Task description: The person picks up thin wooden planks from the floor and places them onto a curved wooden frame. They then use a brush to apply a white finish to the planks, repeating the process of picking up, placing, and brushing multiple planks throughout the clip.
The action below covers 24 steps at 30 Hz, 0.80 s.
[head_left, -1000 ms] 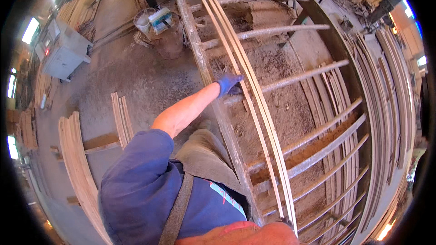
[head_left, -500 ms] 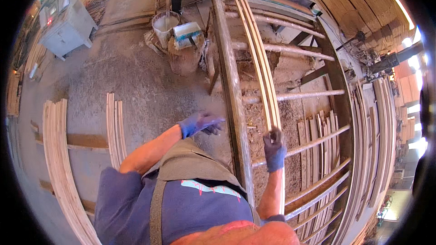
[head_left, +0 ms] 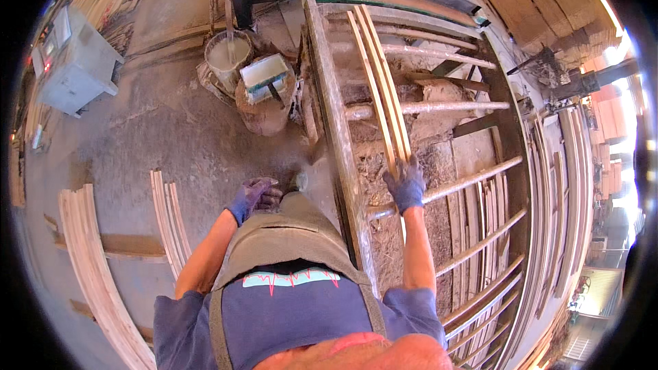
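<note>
My right hand [head_left: 406, 186], in a dark glove, reaches over the metal roller frame [head_left: 344, 157] with its fingers closed around the near part of several long, pale wooden strips [head_left: 385, 96]. These strips lie lengthwise across the rollers, the leftmost slightly apart from the others. Part of a strip shows behind the wrist; the fingertips and the grip's underside are partly hidden. My left hand [head_left: 255, 199], gloved in blue and purple, hangs beside my apron [head_left: 295, 233]. Its fingers are loosely bent and apart, with nothing in them.
At the left, wooden strips [head_left: 96, 260] rest on low supports. A bucket [head_left: 228, 53] and a stump-like block [head_left: 264, 118] bearing a pale tray [head_left: 264, 72] stand left of the frame. Farther left is a grey cabinet [head_left: 77, 62]. More boards [head_left: 572, 185] are stacked along the right side.
My view has shifted. My right hand has moved forward along the strips, its arm now straighter. My left hand has drawn back leftward, away from the frame's side rail.
</note>
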### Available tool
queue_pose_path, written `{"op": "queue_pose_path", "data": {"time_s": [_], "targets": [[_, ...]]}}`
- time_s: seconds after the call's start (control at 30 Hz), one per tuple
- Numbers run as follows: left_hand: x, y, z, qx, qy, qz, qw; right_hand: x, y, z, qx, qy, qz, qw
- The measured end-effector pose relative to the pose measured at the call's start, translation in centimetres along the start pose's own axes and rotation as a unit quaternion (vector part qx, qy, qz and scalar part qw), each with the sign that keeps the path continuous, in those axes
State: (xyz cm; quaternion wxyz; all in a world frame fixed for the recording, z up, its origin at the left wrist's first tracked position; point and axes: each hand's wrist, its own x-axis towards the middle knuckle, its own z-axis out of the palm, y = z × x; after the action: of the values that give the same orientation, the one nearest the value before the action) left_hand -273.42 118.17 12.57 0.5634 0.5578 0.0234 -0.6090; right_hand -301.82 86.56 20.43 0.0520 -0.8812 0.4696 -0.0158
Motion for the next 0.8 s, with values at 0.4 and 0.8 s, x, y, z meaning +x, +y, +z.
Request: {"op": "queue_pose_path", "data": {"time_s": [0.4,0.8], "targets": [[10.0,7.5,-1.7,0.055,0.004,-0.102,0.993,2.9,0.6,1.2,0.04,0.042,0.013,0.998],[17.7,11.4,-0.3,0.159,-0.053,-0.11,0.98,7.4,-1.3,0.7,0.069,0.056,-0.003,0.996]]}}
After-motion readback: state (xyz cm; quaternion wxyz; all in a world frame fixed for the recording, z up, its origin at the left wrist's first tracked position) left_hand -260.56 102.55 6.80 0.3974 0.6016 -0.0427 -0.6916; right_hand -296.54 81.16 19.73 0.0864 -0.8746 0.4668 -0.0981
